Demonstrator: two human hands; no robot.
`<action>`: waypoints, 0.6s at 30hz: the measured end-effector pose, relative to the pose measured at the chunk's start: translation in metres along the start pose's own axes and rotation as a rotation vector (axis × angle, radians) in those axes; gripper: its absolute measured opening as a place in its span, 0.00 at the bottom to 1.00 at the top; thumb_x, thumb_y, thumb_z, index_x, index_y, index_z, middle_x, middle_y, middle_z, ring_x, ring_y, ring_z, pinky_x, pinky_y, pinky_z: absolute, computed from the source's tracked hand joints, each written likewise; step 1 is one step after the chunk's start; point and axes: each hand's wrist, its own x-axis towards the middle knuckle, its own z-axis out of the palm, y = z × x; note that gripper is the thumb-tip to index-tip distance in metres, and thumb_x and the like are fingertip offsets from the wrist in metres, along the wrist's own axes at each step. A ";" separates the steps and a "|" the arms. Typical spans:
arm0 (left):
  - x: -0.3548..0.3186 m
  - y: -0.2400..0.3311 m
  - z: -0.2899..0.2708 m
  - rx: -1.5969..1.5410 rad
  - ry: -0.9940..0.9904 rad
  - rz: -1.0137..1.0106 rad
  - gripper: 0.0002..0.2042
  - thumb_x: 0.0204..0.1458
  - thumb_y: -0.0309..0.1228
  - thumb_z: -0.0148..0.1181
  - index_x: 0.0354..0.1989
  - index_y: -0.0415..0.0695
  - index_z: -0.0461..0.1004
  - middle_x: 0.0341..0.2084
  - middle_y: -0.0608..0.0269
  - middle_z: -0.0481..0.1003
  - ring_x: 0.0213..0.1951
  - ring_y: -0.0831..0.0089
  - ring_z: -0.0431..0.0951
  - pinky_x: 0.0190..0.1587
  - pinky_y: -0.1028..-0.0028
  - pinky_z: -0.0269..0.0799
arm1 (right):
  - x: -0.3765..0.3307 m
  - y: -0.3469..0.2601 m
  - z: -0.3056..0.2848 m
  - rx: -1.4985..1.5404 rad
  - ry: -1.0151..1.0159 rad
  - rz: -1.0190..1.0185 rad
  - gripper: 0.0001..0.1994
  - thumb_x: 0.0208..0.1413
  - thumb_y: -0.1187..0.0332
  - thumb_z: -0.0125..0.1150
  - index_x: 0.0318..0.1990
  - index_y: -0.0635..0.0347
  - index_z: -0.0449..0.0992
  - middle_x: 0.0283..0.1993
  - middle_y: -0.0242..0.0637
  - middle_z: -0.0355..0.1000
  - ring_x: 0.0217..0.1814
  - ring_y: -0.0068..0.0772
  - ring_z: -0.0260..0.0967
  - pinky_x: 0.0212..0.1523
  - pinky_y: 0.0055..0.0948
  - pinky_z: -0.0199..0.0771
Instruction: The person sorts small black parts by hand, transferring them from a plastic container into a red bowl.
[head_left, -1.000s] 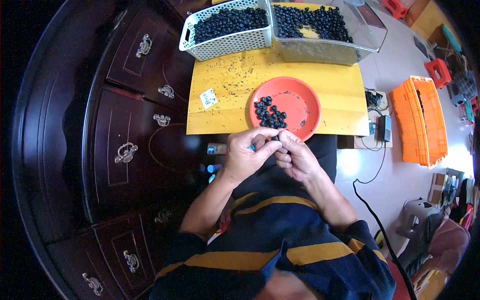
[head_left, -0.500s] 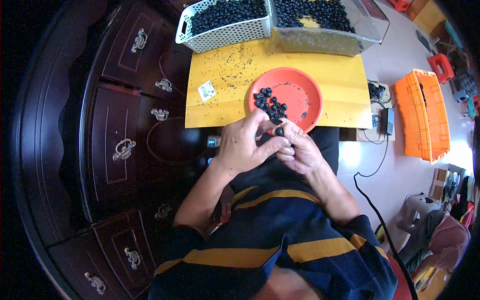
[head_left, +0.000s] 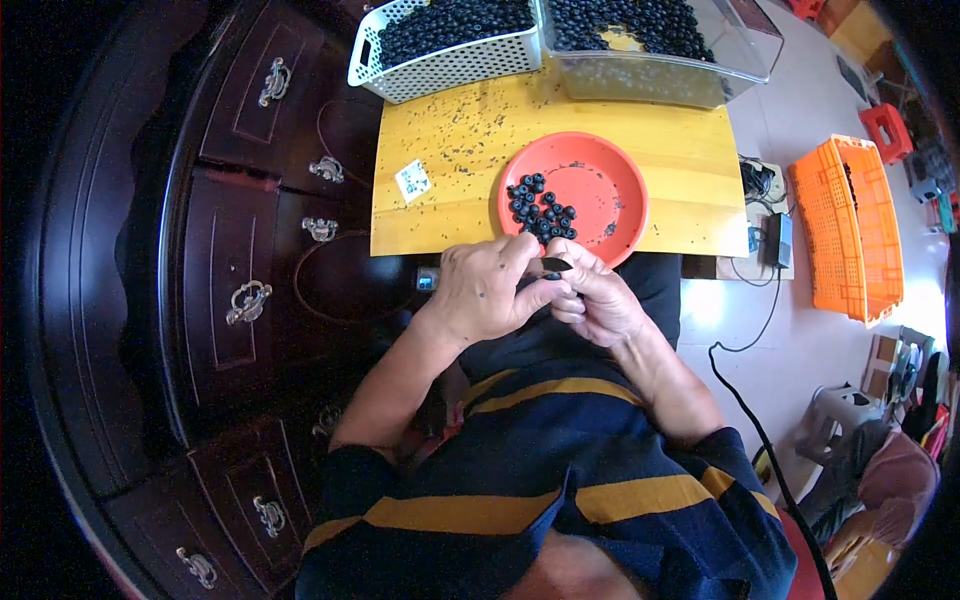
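My two hands meet just in front of the red bowl (head_left: 625, 195). My left hand (head_left: 482, 290) is closed around a small dark blade (head_left: 557, 265), whose pointed tip sticks out toward the right; its handle is hidden. Against it, my right hand (head_left: 603, 300) pinches a small round black part (head_left: 553, 276), mostly covered by the fingers and blade. Several similar black ring-like parts (head_left: 545, 212) with central holes lie in the left side of the bowl. Dark scraps are scattered on the bowl's bottom.
The yellow table (head_left: 690, 180) carries a white perforated basket (head_left: 460, 75) and a clear bin (head_left: 650, 85), both full of black parts. Crumbs and a white printed card (head_left: 412, 181) lie left. Dark drawers (head_left: 235, 320) stand left; an orange crate (head_left: 850, 235) and cable (head_left: 745, 400) lie right.
The blade has come down toward me across the round black part and now shows more fully. The part is more covered. My left hand has shifted slightly.
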 end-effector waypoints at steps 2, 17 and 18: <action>-0.001 -0.004 0.002 0.027 0.000 0.039 0.20 0.52 0.50 0.66 0.31 0.46 0.68 0.20 0.58 0.75 0.23 0.57 0.79 0.24 0.61 0.73 | 0.002 0.000 0.001 -0.008 -0.041 -0.012 0.09 0.66 0.57 0.59 0.40 0.48 0.69 0.27 0.19 0.63 0.19 0.08 0.48 0.18 0.10 0.45; 0.015 0.000 -0.008 -0.259 0.169 -0.055 0.13 0.50 0.35 0.71 0.36 0.45 0.72 0.23 0.62 0.80 0.24 0.63 0.81 0.26 0.67 0.74 | 0.009 -0.004 0.013 0.250 0.064 0.089 0.09 0.68 0.57 0.56 0.44 0.51 0.70 0.27 0.21 0.58 0.22 0.11 0.54 0.17 0.11 0.52; 0.015 0.000 -0.009 -0.240 0.109 -0.054 0.12 0.50 0.34 0.69 0.36 0.44 0.73 0.23 0.62 0.79 0.24 0.62 0.81 0.26 0.66 0.74 | 0.008 -0.003 0.012 0.258 0.090 0.086 0.10 0.68 0.57 0.56 0.44 0.51 0.70 0.27 0.21 0.59 0.22 0.11 0.54 0.17 0.11 0.52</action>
